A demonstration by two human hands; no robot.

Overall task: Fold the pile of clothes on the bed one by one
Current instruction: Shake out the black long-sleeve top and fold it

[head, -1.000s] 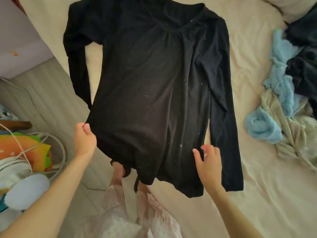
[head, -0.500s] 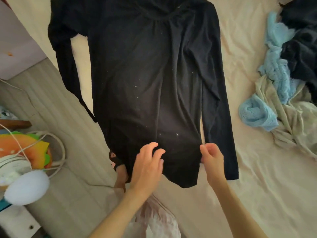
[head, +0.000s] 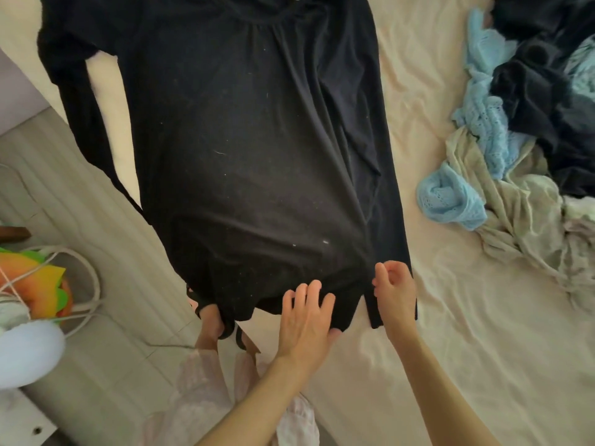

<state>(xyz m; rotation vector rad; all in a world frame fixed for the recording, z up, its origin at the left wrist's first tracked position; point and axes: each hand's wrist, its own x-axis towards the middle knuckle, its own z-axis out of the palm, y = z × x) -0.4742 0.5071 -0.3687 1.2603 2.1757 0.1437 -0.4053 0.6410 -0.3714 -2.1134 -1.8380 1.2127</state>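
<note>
The black top (head: 257, 149) lies spread on the bed (head: 450, 317), hem overhanging the near edge. Left hand (head: 304, 320) presses flat; right hand (head: 394, 292) seems to pinch the hem, which could slide floorward.

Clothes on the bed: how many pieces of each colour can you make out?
Black: 2, the long-sleeved top spread flat and a dark garment in the pile.
Light blue: 1, a lacy knit.
Pale beige-green: 1, a crumpled piece.
Total: 4 that can be told apart.

Black long-sleeve top (head: 251, 149) flat on bed, hem overhanging edge; unfolded pile (head: 528, 130) rt.
</note>
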